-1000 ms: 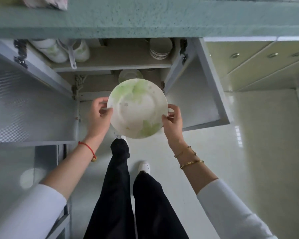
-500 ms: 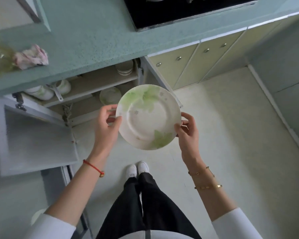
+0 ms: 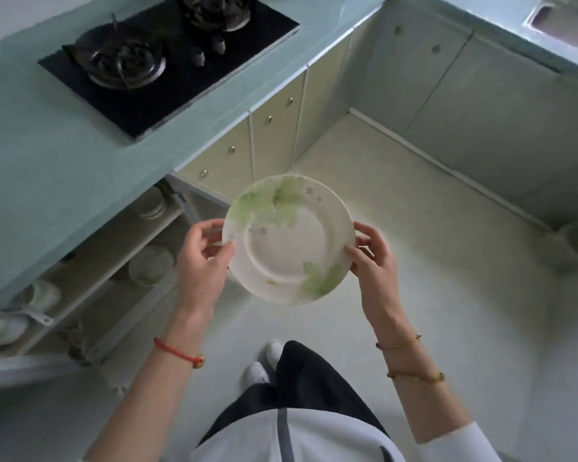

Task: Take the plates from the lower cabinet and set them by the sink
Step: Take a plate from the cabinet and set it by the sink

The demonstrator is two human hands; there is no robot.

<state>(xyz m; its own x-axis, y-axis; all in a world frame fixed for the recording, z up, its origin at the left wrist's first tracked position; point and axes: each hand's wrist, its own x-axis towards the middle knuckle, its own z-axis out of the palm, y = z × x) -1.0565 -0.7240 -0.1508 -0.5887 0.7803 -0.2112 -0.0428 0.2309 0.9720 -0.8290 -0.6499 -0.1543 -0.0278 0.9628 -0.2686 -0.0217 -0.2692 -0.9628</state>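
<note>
A: Head view: we grip the plate [image 3: 289, 240] by opposite rims, left hand [image 3: 202, 261] and right hand [image 3: 374, 258] both closed on it, over the floor.

B: It has left the cabinet [image 3: 114, 248]; sink [image 3: 568, 21] now visible, well apart. Carry remains.

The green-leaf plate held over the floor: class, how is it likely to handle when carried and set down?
The plate looks glazed, so probably stiff, smooth and somewhat slippery. The left hand and right hand grip only its opposite rims. Over the hard floor, a drop would likely break it.
</note>
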